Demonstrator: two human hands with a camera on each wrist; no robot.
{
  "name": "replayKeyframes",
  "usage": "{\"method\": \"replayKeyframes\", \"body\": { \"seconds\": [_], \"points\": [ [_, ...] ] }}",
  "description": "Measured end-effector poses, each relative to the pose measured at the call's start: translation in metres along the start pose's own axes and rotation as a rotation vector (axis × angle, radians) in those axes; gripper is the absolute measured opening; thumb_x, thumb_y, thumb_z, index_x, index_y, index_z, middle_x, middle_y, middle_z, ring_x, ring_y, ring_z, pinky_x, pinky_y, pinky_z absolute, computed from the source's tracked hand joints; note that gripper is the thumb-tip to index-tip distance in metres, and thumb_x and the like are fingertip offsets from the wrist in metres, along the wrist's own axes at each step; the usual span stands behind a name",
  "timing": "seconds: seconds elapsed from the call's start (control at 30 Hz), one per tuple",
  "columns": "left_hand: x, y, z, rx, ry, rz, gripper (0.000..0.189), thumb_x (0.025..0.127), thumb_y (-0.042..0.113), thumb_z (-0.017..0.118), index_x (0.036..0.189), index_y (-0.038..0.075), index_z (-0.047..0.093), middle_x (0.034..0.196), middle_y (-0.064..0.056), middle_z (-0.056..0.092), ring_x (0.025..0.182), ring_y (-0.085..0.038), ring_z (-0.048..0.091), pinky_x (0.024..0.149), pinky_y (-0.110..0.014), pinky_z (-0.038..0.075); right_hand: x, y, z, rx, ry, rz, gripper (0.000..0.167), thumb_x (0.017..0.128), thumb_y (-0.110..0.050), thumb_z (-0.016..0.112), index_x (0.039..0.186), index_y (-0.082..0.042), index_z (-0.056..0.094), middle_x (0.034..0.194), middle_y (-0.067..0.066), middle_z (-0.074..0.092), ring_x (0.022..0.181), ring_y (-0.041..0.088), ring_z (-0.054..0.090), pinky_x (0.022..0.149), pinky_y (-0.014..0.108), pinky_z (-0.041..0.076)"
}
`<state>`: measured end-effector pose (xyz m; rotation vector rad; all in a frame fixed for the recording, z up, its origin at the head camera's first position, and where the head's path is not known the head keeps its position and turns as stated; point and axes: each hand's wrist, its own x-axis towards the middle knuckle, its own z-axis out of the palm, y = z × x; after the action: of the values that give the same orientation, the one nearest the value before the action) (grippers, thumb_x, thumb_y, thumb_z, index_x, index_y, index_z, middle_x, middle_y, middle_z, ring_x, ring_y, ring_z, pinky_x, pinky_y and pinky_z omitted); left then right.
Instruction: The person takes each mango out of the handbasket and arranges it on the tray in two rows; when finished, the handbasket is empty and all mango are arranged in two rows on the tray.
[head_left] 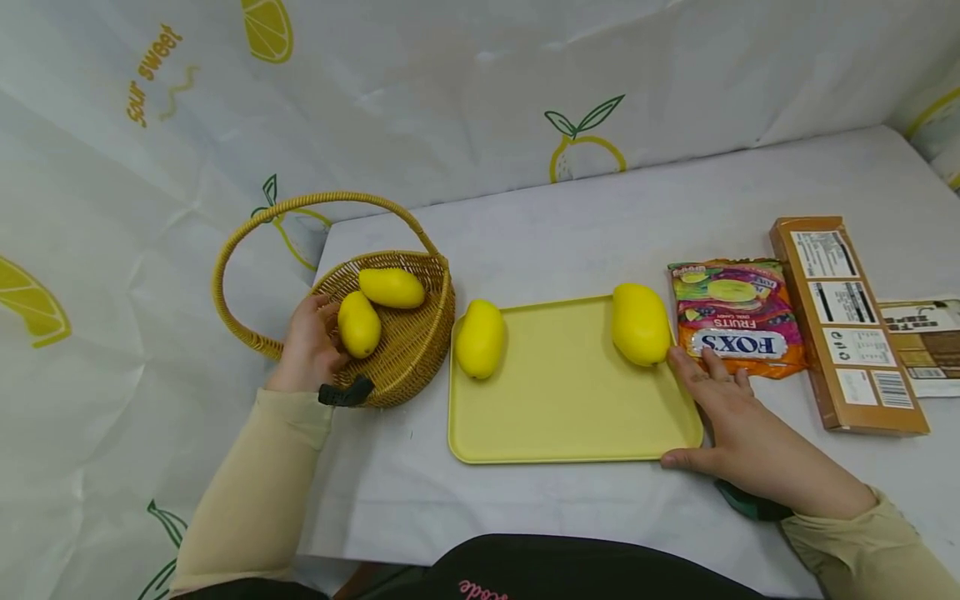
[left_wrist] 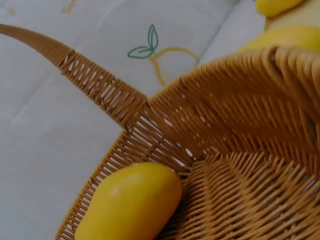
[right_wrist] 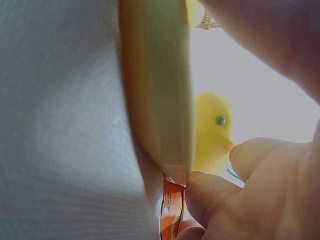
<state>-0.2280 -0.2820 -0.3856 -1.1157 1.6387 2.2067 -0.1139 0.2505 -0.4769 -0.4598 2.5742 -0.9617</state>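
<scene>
In the head view my left hand (head_left: 309, 343) reaches over the near left rim of a wicker basket (head_left: 420, 362). Its fingertips and thumb lie right beside a yellow mango (head_left: 359, 325) there. A second mango (head_left: 392, 288) lies behind that one in the basket. My right hand (head_left: 738, 433) is spread along the right end of a yellow tray (head_left: 570, 400), thumb by the near corner. Its index fingertip is at the base of the mango (head_left: 641, 325) at the tray's far right. Another mango (head_left: 480, 339) lies at the tray's left end.
Right of the tray lie a FOX'S candy bag (head_left: 738, 317), a long brown box (head_left: 851, 325) and a brown-and-white packet (head_left: 926, 346). The basket's tall handle (head_left: 322, 198) arches above it on the left. A patterned cloth (head_left: 465, 100) hangs behind the table.
</scene>
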Motion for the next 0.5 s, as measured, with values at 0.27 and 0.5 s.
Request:
{"method": "replayKeyframes", "body": {
  "seconds": [0.27, 0.5],
  "points": [
    [0.013, 0.002, -0.001, 0.06, -0.005, -0.032, 0.042, 0.118, 0.038, 0.04, 0.158, 0.027, 0.04, 0.138, 0.007, 0.049, 0.128, -0.014, 0.052, 0.128, -0.044, 0.034, 0.002, 0.002, 0.001, 0.002, -0.007, 0.009, 0.138, 0.083, -0.054, 0.094, 0.179, -0.017, 0.003, 0.18, 0.034, 0.012, 0.166, 0.06, -0.007, 0.127, 0.076, -0.014],
    [0.018, 0.003, 0.0, 0.126, -0.076, -0.076, 0.028, 0.117, 0.037, 0.041, 0.142, 0.025, 0.043, 0.133, 0.004, 0.049, 0.135, -0.017, 0.05, 0.13, -0.048, 0.032, 0.001, 0.004, 0.001, -0.002, -0.001, -0.008, 0.138, 0.083, -0.053, 0.095, 0.179, -0.015, 0.003, 0.18, 0.034, 0.011, 0.165, 0.06, -0.009, 0.127, 0.076, -0.015]
  ]
}}
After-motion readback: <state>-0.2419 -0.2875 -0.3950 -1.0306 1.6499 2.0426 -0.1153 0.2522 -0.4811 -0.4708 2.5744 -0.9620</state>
